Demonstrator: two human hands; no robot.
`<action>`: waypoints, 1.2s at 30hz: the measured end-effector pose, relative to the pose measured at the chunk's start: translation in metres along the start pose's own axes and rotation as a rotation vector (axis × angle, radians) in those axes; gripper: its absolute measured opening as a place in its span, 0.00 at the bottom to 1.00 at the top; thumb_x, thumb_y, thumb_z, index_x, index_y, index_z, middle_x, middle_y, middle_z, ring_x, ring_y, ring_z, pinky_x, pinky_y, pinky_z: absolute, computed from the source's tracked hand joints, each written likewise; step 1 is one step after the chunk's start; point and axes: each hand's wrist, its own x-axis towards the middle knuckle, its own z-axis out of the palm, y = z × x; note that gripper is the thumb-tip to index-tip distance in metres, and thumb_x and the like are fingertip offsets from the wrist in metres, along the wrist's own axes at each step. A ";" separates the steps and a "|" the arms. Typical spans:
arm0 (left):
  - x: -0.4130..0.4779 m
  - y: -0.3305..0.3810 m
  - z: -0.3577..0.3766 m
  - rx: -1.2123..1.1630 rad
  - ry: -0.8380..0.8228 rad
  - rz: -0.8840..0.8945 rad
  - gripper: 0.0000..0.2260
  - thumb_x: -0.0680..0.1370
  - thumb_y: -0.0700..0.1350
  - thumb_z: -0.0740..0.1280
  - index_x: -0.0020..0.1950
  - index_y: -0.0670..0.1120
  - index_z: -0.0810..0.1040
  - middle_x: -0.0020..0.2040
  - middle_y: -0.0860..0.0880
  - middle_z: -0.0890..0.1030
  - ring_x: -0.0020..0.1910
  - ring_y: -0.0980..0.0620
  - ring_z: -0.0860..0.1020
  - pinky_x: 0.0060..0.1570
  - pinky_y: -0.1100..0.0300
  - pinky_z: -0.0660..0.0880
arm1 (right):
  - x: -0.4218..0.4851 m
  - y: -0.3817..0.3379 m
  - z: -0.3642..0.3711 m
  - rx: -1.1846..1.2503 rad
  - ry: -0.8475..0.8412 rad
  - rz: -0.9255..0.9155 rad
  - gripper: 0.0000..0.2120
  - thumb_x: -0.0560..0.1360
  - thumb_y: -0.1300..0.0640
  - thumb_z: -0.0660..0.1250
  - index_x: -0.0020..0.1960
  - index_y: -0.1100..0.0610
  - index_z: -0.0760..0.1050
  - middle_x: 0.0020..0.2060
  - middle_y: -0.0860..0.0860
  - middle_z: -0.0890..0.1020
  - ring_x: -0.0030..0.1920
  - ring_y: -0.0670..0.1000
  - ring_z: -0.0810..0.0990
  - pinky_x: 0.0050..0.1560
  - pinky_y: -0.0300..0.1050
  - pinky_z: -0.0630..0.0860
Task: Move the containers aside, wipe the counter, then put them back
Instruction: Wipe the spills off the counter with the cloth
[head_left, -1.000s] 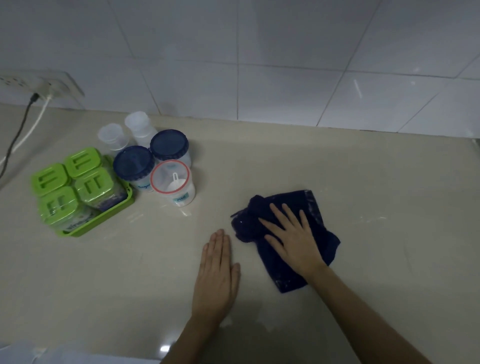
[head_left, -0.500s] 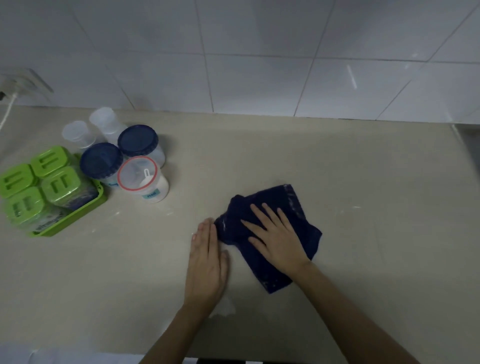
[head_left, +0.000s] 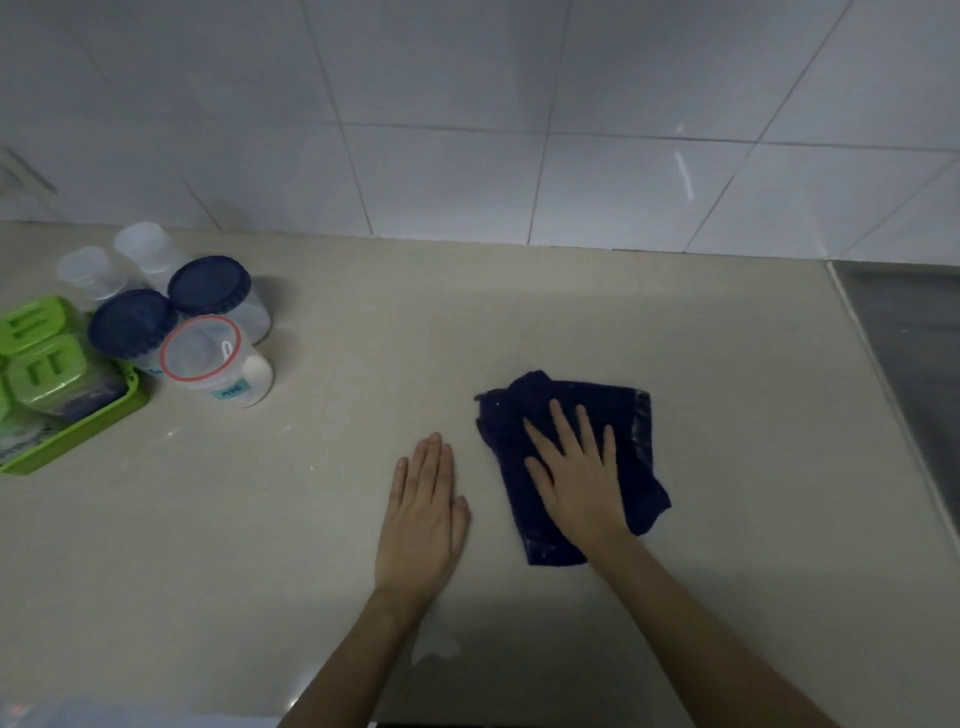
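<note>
Broadly, the beige counter (head_left: 675, 332) fills the lower two thirds of the frame, bare across its middle and right, with white wall tiles (head_left: 467, 104) above and a grey metal surface (head_left: 914, 332) at the right edge. The containers sit bunched at the left edge: a green tray (head_left: 104, 421) of green-lidded boxes (head_left: 47, 366), two blue-lidded jars (head_left: 132, 325), one red-rimmed tub (head_left: 200, 347) and two clear cups (head_left: 88, 267) behind them, all well apart from the hands.

Right of centre lies the dark blue cloth (head_left: 639, 467), folded and crumpled. The right hand (head_left: 576, 483) lies flat on it, fingers spread, pressing down rather than gripping. The left hand (head_left: 423, 514) lies palm-down on the bare counter just beside the cloth, holding nothing.

Wiping looks to be the step in hand. To do it well, keep the palm's weight even over the cloth so it does not bunch under the fingers, work in overlapping passes toward the right edge, and cover the faint pale specks near the tray at the left. A small wet-looking patch (head_left: 434, 642) near the left wrist wants a pass too.
</note>
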 end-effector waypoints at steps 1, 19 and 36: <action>-0.001 0.000 0.000 0.013 0.002 -0.004 0.25 0.80 0.48 0.49 0.76 0.39 0.55 0.77 0.42 0.56 0.77 0.47 0.54 0.74 0.50 0.49 | -0.001 0.019 -0.003 0.012 -0.023 -0.063 0.23 0.80 0.43 0.46 0.74 0.43 0.57 0.77 0.49 0.56 0.76 0.56 0.55 0.74 0.62 0.52; -0.001 0.004 -0.002 -0.045 0.024 -0.001 0.26 0.80 0.50 0.51 0.77 0.42 0.53 0.78 0.46 0.53 0.77 0.52 0.49 0.76 0.52 0.46 | -0.013 0.060 -0.009 0.056 -0.016 -0.309 0.21 0.80 0.43 0.50 0.73 0.43 0.61 0.76 0.49 0.58 0.75 0.54 0.57 0.74 0.56 0.51; -0.001 0.005 -0.001 -0.039 0.026 0.004 0.26 0.80 0.50 0.50 0.77 0.41 0.53 0.78 0.45 0.55 0.77 0.51 0.50 0.76 0.50 0.48 | -0.046 0.058 -0.005 0.008 -0.001 -0.233 0.23 0.78 0.38 0.50 0.73 0.40 0.59 0.77 0.50 0.56 0.76 0.58 0.55 0.73 0.64 0.53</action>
